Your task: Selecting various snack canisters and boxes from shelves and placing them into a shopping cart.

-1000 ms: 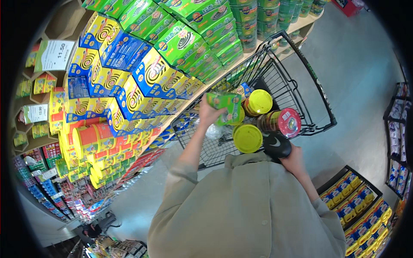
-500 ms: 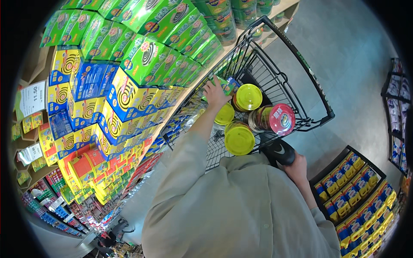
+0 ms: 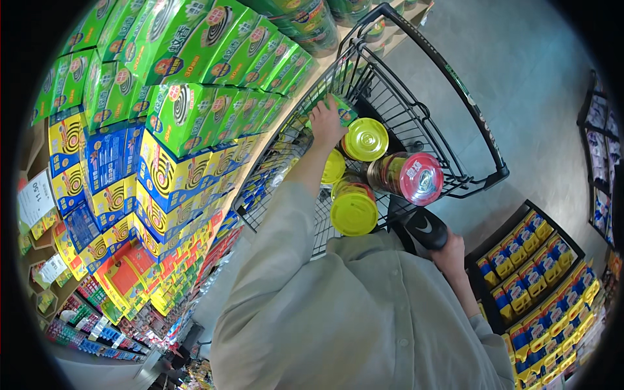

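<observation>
The left hand (image 3: 327,126) holds a green box (image 3: 347,113) (within the black cart (image 3: 478,123)).

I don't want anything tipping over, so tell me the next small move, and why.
Probably press the green box gently down with the left grip until it feels steady: the grip lies across the box, beside a yellow-lidded tub within the cart, and the box's underside is hidden, so what supports it can't be told.
</observation>
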